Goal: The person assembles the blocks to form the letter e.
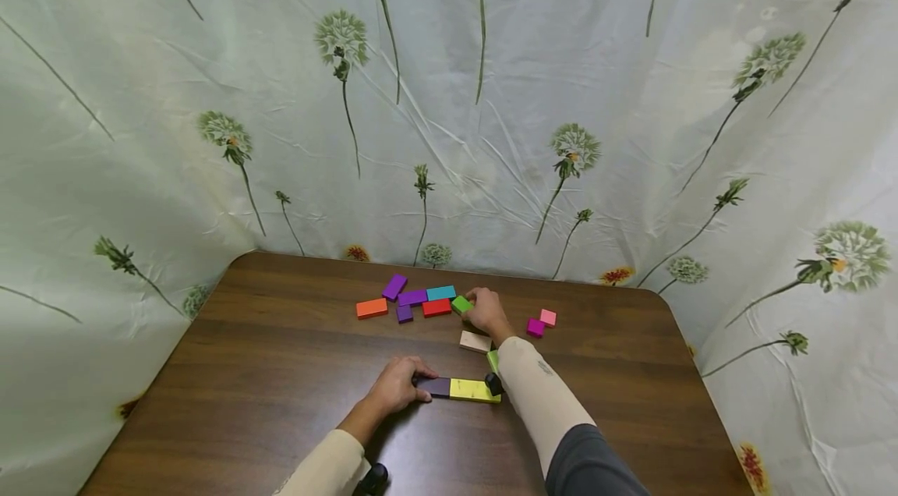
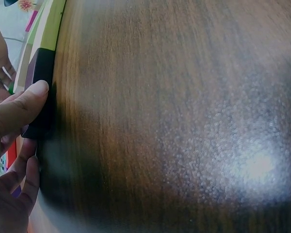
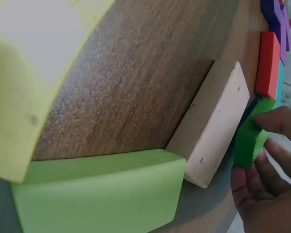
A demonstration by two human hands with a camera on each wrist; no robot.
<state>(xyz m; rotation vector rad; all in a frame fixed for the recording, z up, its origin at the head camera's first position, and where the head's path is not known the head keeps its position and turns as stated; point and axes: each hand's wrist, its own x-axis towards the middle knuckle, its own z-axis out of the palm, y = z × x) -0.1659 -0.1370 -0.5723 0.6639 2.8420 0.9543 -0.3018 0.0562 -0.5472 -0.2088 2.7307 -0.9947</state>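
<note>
At the near middle of the table, my left hand (image 1: 396,387) pinches the left end of a dark block (image 1: 435,387), thumb on its near side. That block stands end to end with a yellow block (image 1: 471,390). Farther back my right hand (image 1: 486,313) holds a green block (image 1: 461,305) between thumb and fingers, close to a red block (image 1: 437,308). In the right wrist view the thumb lies on top of the green block (image 3: 254,133). A light green block (image 3: 102,189) and a plain wood block (image 3: 211,121) lie between the yellow and green ones.
Beyond the hands lie a blue block (image 1: 440,292), an orange block (image 1: 372,309) and several purple blocks (image 1: 412,298). A magenta block (image 1: 535,327) and a pink block (image 1: 548,317) sit right of my right hand. A flowered curtain (image 1: 449,129) hangs behind the wooden table (image 1: 245,371).
</note>
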